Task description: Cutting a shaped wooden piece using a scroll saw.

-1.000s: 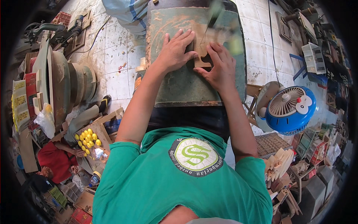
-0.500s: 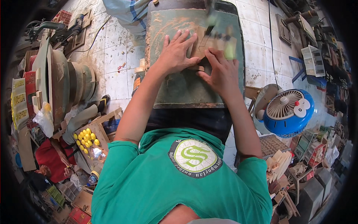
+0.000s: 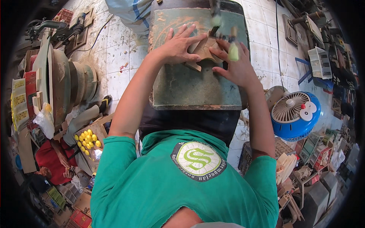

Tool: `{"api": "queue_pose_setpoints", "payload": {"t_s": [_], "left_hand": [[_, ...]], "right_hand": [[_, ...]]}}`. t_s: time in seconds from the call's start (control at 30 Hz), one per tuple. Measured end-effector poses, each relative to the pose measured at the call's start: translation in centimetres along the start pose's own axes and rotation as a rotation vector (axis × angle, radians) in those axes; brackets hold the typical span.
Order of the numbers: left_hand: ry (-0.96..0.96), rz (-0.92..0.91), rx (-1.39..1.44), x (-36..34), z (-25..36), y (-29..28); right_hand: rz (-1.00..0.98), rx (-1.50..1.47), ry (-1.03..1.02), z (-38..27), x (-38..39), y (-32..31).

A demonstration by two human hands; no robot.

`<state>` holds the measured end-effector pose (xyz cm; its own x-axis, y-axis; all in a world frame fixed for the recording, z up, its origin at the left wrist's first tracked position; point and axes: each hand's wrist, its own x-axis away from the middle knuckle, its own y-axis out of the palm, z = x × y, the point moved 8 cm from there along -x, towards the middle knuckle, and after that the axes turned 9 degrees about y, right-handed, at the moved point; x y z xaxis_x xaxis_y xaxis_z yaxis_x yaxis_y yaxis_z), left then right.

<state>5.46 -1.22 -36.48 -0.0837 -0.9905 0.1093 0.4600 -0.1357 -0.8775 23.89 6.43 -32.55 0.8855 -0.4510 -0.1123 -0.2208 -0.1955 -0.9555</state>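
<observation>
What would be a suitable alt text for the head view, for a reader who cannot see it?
A person's left-hand grip and right-hand grip, both open, rest on a wooden piece with a curved edge on a worn greenish worktable, near a partly blurred machine part. A blue fan stands at right; another person in red is at left.

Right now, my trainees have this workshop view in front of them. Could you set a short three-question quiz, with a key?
1. Which of the person's hands touch the flat wooden piece?
2. True or false: the cartoon-faced fan is to the person's left.
3. What colour is most of the worktop beneath the hands? A) red; B) dull green; C) white.

Key:
1. Both the left hand and the right hand.
2. False; the cartoon-faced fan is to the right.
3. B.
</observation>
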Motion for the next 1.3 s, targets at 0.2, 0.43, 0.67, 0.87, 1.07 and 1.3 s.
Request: {"api": "queue_pose_setpoints", "payload": {"t_s": [0.2, 0.43, 0.67, 0.87, 1.07, 1.3], "left_hand": [[0.035, -0.069, -0.005, -0.4, -0.3, -0.3], [0.043, -0.023, -0.016, 0.1, 0.5, -1.1], [-0.01, 0.195, -0.052, 2.3, 1.8, -0.4], [-0.049, 0.315, -0.073, 2.9, 2.2, 0.2], [-0.051, 0.272, -0.048, 2.5, 1.8, 0.0], [-0.043, 0.245, -0.055, 2.1, 1.4, -0.4]], "right_hand": [[0.02, -0.104, -0.047, 0.6, -0.2, 0.8], [0.117, -0.062, 0.036, 0.1, 0.8, 1.0], [0.13, -0.03, 0.112, -0.7, 1.3, 0.8], [0.148, -0.033, 0.173, -1.3, 1.7, 0.6], [0.203, 0.022, 0.198, -1.9, 1.9, 0.6], [0.191, -0.01, 0.313, -1.9, 2.1, 1.2]]}}
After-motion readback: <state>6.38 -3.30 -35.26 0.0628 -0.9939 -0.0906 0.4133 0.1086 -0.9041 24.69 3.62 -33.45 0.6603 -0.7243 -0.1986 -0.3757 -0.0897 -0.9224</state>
